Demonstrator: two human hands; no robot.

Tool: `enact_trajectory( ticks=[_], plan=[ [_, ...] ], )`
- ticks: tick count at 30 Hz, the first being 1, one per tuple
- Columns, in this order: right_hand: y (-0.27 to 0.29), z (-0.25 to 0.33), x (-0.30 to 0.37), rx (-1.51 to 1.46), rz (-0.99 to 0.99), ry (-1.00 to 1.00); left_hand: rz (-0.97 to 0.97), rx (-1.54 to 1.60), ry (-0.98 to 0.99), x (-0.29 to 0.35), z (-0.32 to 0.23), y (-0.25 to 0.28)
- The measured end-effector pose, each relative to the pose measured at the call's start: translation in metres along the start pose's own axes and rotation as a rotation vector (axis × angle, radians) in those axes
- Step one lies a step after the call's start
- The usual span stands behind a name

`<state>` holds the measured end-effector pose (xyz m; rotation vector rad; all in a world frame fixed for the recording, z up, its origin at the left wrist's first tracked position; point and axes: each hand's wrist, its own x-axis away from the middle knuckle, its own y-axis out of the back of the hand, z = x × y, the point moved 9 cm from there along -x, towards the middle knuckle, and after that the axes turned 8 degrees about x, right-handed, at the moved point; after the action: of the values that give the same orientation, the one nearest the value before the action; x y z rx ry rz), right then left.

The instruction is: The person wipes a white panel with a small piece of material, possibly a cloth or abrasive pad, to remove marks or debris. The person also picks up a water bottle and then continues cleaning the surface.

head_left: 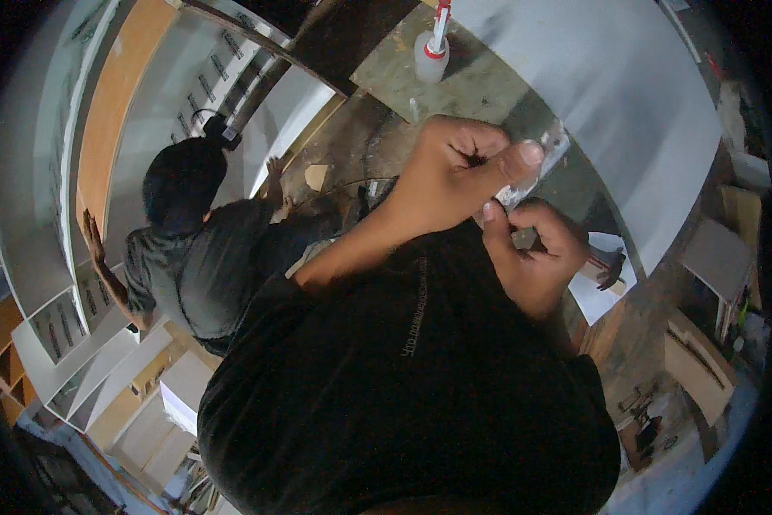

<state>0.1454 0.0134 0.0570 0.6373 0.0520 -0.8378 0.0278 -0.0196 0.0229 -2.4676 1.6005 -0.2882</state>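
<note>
A small clear, shiny plastic packet is pinched between the thumb and curled fingers of my left hand. My right hand is closed too, its thumb and forefinger pinching at the packet's near end. What lies inside the packet is too blurred to tell. Beyond my hands, a translucent bottle with a red collar stands on the greenish tabletop. To the right of my right hand, a dark-headed hammer lies on a white sheet of paper.
A large white panel covers the table's right side. At left, another person in a dark cap and shirt has both arms spread near tall white and wood-toned cabinet panels. Board offcuts lean at the far right.
</note>
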Motion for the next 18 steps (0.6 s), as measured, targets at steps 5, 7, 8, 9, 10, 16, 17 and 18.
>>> enact_trajectory(
  ticks=[5,7,8,9,10,16,17,18],
  plan=[
    [0.002,-0.017,0.004,-0.088,-0.071,-0.141,0.049,0.09,0.006,-0.001,0.016,-0.004],
    [0.005,-0.019,0.007,-0.057,-0.109,-0.118,0.116,0.117,0.068,-0.003,0.022,-0.005],
    [0.006,-0.018,0.006,-0.049,-0.127,-0.103,0.118,0.144,0.039,-0.003,0.017,-0.007],
    [0.006,-0.019,0.005,-0.051,-0.117,-0.123,0.12,0.173,0.008,-0.003,0.013,-0.01],
    [0.008,-0.018,0.005,-0.052,-0.106,-0.142,0.121,0.202,-0.024,-0.002,0.008,-0.012],
    [0.001,-0.012,-0.001,0.058,-0.034,-0.114,0.114,0.144,-0.006,0.001,0.019,0.001],
    [-0.004,-0.012,-0.001,0.065,-0.027,-0.124,0.057,0.145,-0.062,0.004,0.021,0.006],
    [-0.009,-0.01,-0.003,0.061,0.022,-0.114,0.025,0.145,-0.059,0.008,0.027,0.008]
  ],
)
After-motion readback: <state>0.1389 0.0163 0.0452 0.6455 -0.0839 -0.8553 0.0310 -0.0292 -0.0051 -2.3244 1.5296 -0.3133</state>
